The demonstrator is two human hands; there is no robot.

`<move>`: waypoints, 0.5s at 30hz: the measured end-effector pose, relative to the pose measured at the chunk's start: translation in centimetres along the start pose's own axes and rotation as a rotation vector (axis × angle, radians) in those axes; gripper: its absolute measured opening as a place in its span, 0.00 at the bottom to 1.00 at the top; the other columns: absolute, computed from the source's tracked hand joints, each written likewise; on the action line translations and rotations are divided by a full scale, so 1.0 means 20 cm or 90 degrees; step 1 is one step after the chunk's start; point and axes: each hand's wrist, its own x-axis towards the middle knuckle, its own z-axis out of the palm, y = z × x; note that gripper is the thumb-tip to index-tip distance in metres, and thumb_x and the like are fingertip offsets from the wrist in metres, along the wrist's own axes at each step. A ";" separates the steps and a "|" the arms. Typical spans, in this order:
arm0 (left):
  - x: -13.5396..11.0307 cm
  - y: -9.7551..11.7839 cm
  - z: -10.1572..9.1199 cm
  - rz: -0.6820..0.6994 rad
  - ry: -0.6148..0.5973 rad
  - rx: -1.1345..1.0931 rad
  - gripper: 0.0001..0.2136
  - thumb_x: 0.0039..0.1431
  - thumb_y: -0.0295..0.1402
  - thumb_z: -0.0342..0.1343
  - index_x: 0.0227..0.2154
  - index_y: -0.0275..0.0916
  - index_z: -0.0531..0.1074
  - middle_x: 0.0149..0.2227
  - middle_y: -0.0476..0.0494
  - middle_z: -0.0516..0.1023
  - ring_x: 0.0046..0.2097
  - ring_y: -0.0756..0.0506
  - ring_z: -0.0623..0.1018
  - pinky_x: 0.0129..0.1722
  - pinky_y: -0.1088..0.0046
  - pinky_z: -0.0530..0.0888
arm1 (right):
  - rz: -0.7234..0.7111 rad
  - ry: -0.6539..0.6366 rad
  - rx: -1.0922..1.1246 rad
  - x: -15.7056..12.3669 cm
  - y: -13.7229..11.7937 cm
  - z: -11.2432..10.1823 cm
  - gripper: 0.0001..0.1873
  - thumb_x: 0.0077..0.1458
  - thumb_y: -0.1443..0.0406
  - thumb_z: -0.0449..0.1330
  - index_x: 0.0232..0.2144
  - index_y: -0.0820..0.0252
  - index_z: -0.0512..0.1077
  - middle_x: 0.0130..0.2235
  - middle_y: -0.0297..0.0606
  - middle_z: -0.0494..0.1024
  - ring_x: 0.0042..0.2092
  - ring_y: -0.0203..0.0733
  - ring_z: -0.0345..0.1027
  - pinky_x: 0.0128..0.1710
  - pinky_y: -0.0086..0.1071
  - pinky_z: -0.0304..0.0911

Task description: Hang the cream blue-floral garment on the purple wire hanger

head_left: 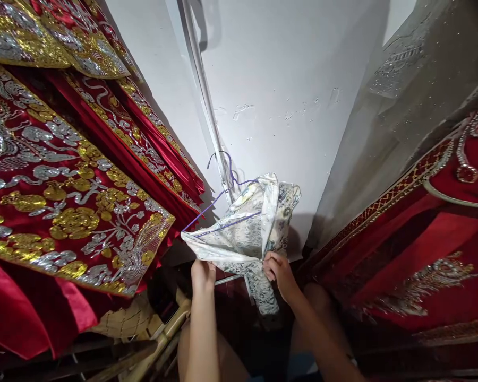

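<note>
A pale garment with a grey-blue and yellowish pattern hangs on a purple hanger. The hanger's left end sits inside the garment's open neck, while its right part is hidden under the folded fabric. My left hand grips the lower edge of the garment near its left shoulder, with the fingertips behind the cloth. My right hand is closed, pinching the garment's front edge where two bands of the collar meet. Below, one patterned part of the cloth dangles between my hands.
Red garments with gold and silver sequins hang close on the left. Another red embroidered garment is on the right. A metal pole stands before the white wall. Bamboo-like furniture sits at lower left.
</note>
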 end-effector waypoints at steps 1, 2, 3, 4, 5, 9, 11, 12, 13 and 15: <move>-0.04 -0.04 0.01 -0.018 0.003 -0.002 0.12 0.52 0.34 0.57 0.38 0.36 0.77 0.34 0.37 0.82 0.43 0.39 0.81 0.48 0.59 0.76 | 0.010 0.000 0.000 -0.01 0.01 -0.03 0.11 0.43 0.60 0.57 0.16 0.54 0.59 0.12 0.22 0.54 0.16 0.30 0.43 0.19 0.28 0.42; -0.07 -0.07 0.01 -0.031 0.003 0.002 0.12 0.50 0.34 0.58 0.38 0.36 0.77 0.34 0.38 0.82 0.43 0.39 0.81 0.49 0.59 0.76 | 0.019 -0.002 -0.001 -0.02 0.02 -0.06 0.11 0.42 0.60 0.57 0.16 0.54 0.60 0.12 0.22 0.54 0.15 0.30 0.43 0.18 0.28 0.42; -0.10 -0.09 0.01 -0.034 -0.004 0.019 0.13 0.49 0.33 0.59 0.38 0.35 0.77 0.35 0.38 0.82 0.44 0.38 0.81 0.50 0.58 0.75 | 0.028 -0.006 -0.004 -0.03 0.02 -0.09 0.11 0.42 0.59 0.57 0.16 0.54 0.60 0.12 0.23 0.54 0.15 0.30 0.43 0.18 0.28 0.42; -0.12 -0.10 0.00 -0.023 -0.022 0.058 0.13 0.48 0.34 0.59 0.38 0.34 0.77 0.37 0.38 0.82 0.45 0.38 0.80 0.51 0.58 0.74 | 0.040 -0.008 -0.006 -0.04 0.02 -0.12 0.11 0.42 0.59 0.57 0.16 0.54 0.60 0.12 0.23 0.55 0.16 0.30 0.43 0.19 0.28 0.42; -0.13 -0.10 -0.01 -0.004 -0.046 0.110 0.13 0.48 0.34 0.59 0.37 0.34 0.77 0.38 0.37 0.82 0.46 0.37 0.80 0.52 0.57 0.72 | 0.049 -0.008 -0.007 -0.05 0.01 -0.14 0.11 0.43 0.60 0.58 0.16 0.55 0.61 0.12 0.23 0.55 0.16 0.30 0.44 0.19 0.28 0.42; -0.16 -0.03 -0.05 0.061 -0.173 0.289 0.12 0.48 0.34 0.59 0.35 0.35 0.78 0.41 0.35 0.81 0.49 0.35 0.76 0.54 0.57 0.68 | 0.052 -0.008 -0.030 -0.07 -0.02 -0.18 0.10 0.43 0.61 0.57 0.16 0.55 0.60 0.13 0.23 0.54 0.17 0.30 0.44 0.20 0.29 0.42; -0.19 0.02 -0.05 0.050 -0.254 0.316 0.10 0.51 0.37 0.59 0.33 0.36 0.77 0.39 0.38 0.80 0.47 0.36 0.76 0.52 0.59 0.69 | 0.065 -0.024 -0.067 -0.07 -0.01 -0.20 0.12 0.44 0.61 0.56 0.15 0.55 0.58 0.13 0.23 0.53 0.17 0.31 0.44 0.20 0.29 0.42; -0.21 0.05 -0.05 0.040 -0.297 0.314 0.10 0.54 0.39 0.59 0.32 0.37 0.76 0.37 0.39 0.79 0.45 0.38 0.76 0.50 0.61 0.69 | 0.076 -0.039 -0.103 -0.07 -0.01 -0.22 0.12 0.46 0.61 0.55 0.15 0.55 0.58 0.13 0.24 0.53 0.17 0.31 0.44 0.20 0.29 0.43; -0.23 0.07 -0.04 0.025 -0.335 0.294 0.11 0.56 0.41 0.57 0.31 0.37 0.74 0.36 0.41 0.78 0.43 0.40 0.76 0.49 0.63 0.70 | 0.086 -0.055 -0.149 -0.07 0.01 -0.23 0.13 0.47 0.61 0.54 0.15 0.54 0.58 0.13 0.24 0.54 0.17 0.31 0.45 0.20 0.29 0.43; -0.28 0.12 -0.02 -0.016 -0.390 0.196 0.14 0.60 0.45 0.56 0.32 0.37 0.73 0.36 0.42 0.77 0.41 0.42 0.75 0.47 0.66 0.70 | 0.094 -0.075 -0.240 -0.07 0.04 -0.25 0.13 0.47 0.61 0.54 0.15 0.55 0.59 0.13 0.25 0.55 0.17 0.32 0.47 0.20 0.30 0.44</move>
